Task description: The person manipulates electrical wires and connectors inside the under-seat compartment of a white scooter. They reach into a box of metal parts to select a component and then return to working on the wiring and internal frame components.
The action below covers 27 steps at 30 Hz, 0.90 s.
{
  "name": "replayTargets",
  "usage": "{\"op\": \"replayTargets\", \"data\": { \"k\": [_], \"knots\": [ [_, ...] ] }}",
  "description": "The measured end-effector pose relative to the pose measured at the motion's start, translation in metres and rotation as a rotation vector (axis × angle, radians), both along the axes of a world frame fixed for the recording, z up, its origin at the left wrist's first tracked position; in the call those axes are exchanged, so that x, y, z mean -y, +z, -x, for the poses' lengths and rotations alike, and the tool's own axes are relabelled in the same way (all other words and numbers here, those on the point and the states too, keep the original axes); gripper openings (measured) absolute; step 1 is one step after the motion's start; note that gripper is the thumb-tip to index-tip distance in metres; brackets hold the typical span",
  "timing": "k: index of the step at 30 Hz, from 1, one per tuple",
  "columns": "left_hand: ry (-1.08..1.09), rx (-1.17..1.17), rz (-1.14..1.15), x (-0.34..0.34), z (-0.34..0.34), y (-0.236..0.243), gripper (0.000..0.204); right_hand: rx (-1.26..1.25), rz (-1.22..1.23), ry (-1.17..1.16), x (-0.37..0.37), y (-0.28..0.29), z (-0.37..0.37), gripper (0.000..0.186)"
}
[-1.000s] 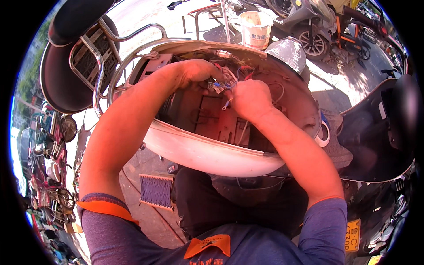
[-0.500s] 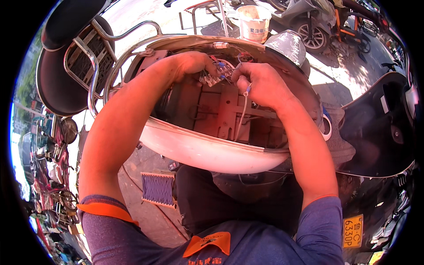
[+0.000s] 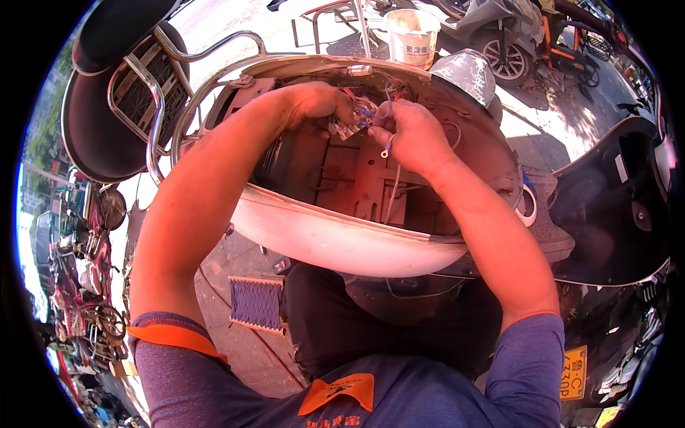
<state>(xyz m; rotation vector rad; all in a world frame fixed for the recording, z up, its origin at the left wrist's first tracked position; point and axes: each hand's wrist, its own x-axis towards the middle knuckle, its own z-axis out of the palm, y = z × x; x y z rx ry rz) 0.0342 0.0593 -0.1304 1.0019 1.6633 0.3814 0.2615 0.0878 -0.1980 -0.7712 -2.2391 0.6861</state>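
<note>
My left hand [image 3: 321,105] is closed around a bundle of wires [image 3: 362,118] with blue-sleeved terminals, over the open body of a scooter [image 3: 342,232]. Flat metallic pieces show below its fingers. My right hand [image 3: 417,135] is closed beside the bundle, thumb and forefinger pinching a wire. A ring terminal [image 3: 386,152] with a yellowish sleeve sticks out under that hand. A pale wire [image 3: 394,192] hangs down into the compartment below. The fingertips of both hands nearly meet, and exactly what lies between them is partly hidden.
A white connector [image 3: 359,70] lies at the compartment's far rim. The removed-looking seat [image 3: 107,121] and chrome rail [image 3: 153,121] stand at left. Behind are a white bucket [image 3: 412,39] and another scooter's wheel [image 3: 505,58]. A small woven stool [image 3: 255,304] stands near my leg.
My right hand has shifted slightly left and down, its fingers closer to the bundle. The ring terminal has moved left and now points downward. My left hand keeps its hold.
</note>
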Motion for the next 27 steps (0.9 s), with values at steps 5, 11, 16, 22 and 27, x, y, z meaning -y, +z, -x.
{"op": "replayTargets", "data": {
  "k": [5,11,16,22,27],
  "knots": [
    [-0.018,-0.036,-0.015,0.001,-0.002,-0.002,0.023,0.18,-0.315,-0.079,0.009,0.006,-0.001,0.018],
    [-0.02,0.046,-0.072,0.003,0.002,-0.001,0.024,0.229,-0.501,-0.065,0.022,0.008,0.005,0.021],
    [-0.026,0.09,-0.068,-0.001,0.002,-0.003,0.018,0.198,-0.55,-0.126,0.02,0.001,0.009,0.03],
    [-0.056,0.033,-0.071,0.003,0.005,-0.002,0.024,0.383,-0.46,-0.115,0.009,0.003,0.017,0.033],
    [-0.035,-0.025,-0.042,0.012,-0.013,0.025,0.027,0.257,-0.465,-0.133,0.007,-0.002,0.015,0.028]
  ]
}}
